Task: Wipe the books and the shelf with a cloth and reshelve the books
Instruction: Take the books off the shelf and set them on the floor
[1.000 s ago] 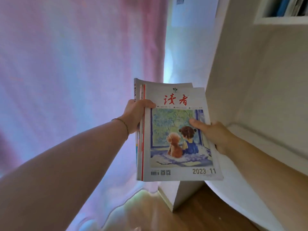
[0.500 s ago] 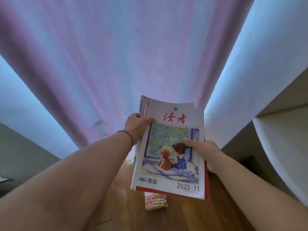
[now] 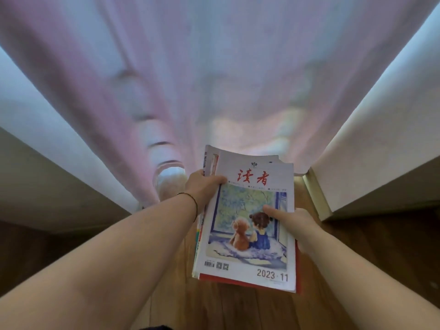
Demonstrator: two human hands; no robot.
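Note:
I hold a stack of magazines [image 3: 247, 217] above the wooden floor, in the lower middle of the view. The top cover shows red characters, a child and a teddy bear at a window, and "2023·11". My left hand [image 3: 202, 186] grips the stack's upper left edge, thumb on the cover. My right hand [image 3: 292, 222] grips the right edge, thumb pressed on the picture and fingers hidden underneath. No cloth and no shelf are in view.
A pink curtain [image 3: 214, 79] hangs ahead and fills the upper view. White furniture [image 3: 371, 148] stands at the right, a white surface [image 3: 42, 144] at the left. Wooden floor [image 3: 214, 308] runs between them below the stack.
My view turned left and tilted down from the white shelf unit toward the curtain and floor. The stack came lower with both hands in the same grip. The small book seen on the floor is now hidden.

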